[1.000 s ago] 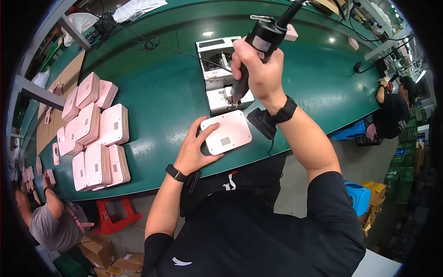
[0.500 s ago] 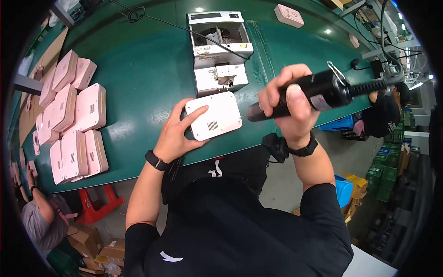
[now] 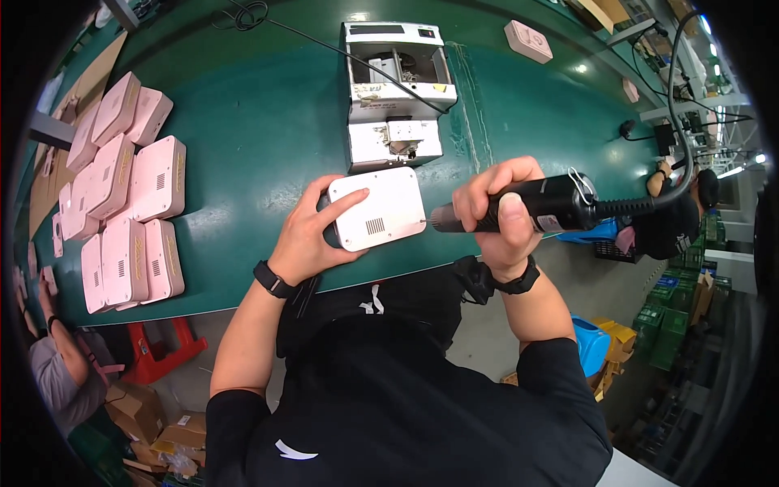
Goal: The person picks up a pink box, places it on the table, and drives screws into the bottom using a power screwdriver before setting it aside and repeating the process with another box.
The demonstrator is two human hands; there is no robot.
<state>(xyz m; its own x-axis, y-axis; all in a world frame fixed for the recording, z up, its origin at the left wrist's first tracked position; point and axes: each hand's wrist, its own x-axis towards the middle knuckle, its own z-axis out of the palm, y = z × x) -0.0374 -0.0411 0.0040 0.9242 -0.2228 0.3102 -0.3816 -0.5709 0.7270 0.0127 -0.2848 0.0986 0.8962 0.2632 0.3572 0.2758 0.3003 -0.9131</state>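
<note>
A pale pink, round-cornered plastic case [image 3: 385, 204] lies on the table with its slotted vent and corner holes facing up. My left hand [image 3: 308, 231] grips its left side, thumb along the near edge and index finger across the top. In my right hand [image 3: 507, 215] is a black corded electric screwdriver [image 3: 560, 203], held nearly level and pointing left. Its bit meets the case at the right-hand near corner, by a hole; whether a screw sits there is too small to tell. Just beyond the case stands a metal screw feeder [image 3: 398, 130].
Stacked pink cases [image 3: 109, 178] fill the left of the green table [image 3: 260, 122]. Another pink case [image 3: 528, 41] lies at the far right. A thin black cable [image 3: 324, 49] crosses the feeder. Other people work at both sides; a red stool [image 3: 166, 353] stands below the table.
The screwdriver has swung more level and its bit has come to the case's corner. My left hand keeps its hold on the case. The whole view has shifted slightly.
</note>
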